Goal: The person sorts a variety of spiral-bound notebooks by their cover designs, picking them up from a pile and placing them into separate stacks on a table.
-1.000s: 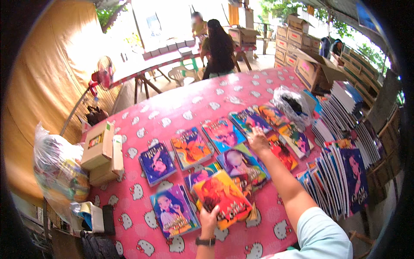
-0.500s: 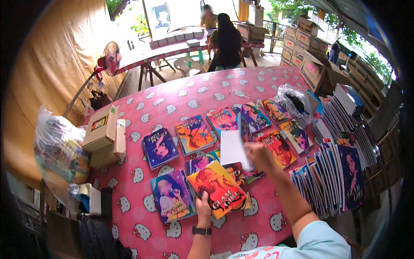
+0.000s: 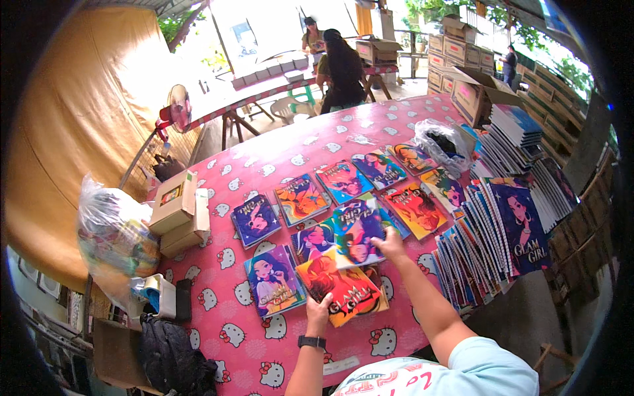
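Note:
My left hand (image 3: pixel 318 313) is closed on the near left edge of an orange and yellow notebook (image 3: pixel 337 280), held cover up over other notebooks. Above its far edge, my right hand (image 3: pixel 389 244) grips the right side of a blue and purple notebook (image 3: pixel 356 228), also cover up. To the left lies a purple notebook (image 3: pixel 273 280) with a drawn figure. Beyond the hands, notebooks lie in rows, among them a dark blue one (image 3: pixel 256 221), an orange one (image 3: pixel 302 199) and a red one (image 3: pixel 415 210).
A pink patterned cloth (image 3: pixel 218 264) covers the table. Stacked spiral notebooks (image 3: pixel 469 257) line its right side, near a plastic bag (image 3: pixel 444 146) and an open carton (image 3: pixel 469 99). Small cardboard boxes (image 3: pixel 175 204) and a filled clear bag (image 3: pixel 112 231) stand left. Two people (image 3: pixel 340 69) sit beyond.
The notebook in my right hand stood tilted with white pages showing; now its cover faces up, nearer the orange notebook. My left hand keeps its hold. The whole view has shifted slightly.

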Action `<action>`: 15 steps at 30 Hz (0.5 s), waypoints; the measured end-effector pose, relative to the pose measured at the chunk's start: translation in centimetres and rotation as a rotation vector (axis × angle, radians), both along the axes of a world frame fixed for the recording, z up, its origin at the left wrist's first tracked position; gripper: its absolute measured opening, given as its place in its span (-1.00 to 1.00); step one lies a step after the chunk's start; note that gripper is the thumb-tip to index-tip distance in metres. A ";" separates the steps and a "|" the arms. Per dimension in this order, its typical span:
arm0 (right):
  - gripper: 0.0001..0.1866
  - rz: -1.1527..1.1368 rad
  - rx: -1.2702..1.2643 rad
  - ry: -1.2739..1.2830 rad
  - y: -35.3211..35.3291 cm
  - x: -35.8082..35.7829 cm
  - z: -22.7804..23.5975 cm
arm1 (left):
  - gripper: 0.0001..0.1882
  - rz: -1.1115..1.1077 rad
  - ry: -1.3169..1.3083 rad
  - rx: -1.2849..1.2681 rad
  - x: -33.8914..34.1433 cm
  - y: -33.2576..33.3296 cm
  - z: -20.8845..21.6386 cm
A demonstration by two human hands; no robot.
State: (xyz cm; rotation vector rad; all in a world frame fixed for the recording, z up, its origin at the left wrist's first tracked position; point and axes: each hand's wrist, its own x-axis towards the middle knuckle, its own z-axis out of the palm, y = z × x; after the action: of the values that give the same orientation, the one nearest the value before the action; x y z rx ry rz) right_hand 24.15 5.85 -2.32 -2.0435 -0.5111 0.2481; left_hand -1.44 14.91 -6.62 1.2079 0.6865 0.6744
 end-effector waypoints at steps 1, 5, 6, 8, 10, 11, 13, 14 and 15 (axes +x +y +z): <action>-0.55 -0.032 0.143 -0.177 -1.6 1.5 0.2 | -0.61 -0.022 -0.055 -0.017 -0.2 -0.8 0.1; -0.81 -0.026 0.364 -0.152 -7.2 -2.5 12.1 | -0.62 0.048 0.143 -0.002 -4.9 -2.8 1.1; -0.81 0.035 0.443 -0.040 -8.2 -3.5 13.1 | -0.63 0.052 0.169 -0.040 -5.0 -3.1 1.0; -0.79 0.146 0.528 0.150 -8.5 -5.5 13.1 | -0.68 0.080 0.030 -0.243 -5.6 -2.9 -0.2; -0.70 0.262 0.429 0.264 -9.9 -5.9 7.6 | -0.66 0.021 -0.208 -0.503 -4.5 -3.7 2.5; -0.61 0.231 0.117 0.359 -10.6 -5.5 3.5 | -0.63 -0.017 -0.280 -0.594 -3.3 -4.6 6.4; -0.53 0.380 -0.145 0.121 -8.5 -6.9 1.8 | -0.59 0.017 -0.100 -0.331 -4.5 -3.4 5.0; -0.51 0.362 -0.204 -0.180 -7.7 -5.3 0.2 | -0.56 0.011 0.001 -0.219 -4.5 -3.4 3.9; -0.48 0.346 -0.259 -0.477 -6.6 -3.6 -1.0 | -0.46 0.011 0.183 -0.134 -4.3 -3.4 3.6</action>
State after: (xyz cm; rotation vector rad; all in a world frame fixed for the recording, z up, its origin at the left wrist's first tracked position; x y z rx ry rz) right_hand 20.60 -0.77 -3.31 -2.2623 -1.1846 0.0261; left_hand -5.79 11.51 -3.05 1.1510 0.8778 0.5229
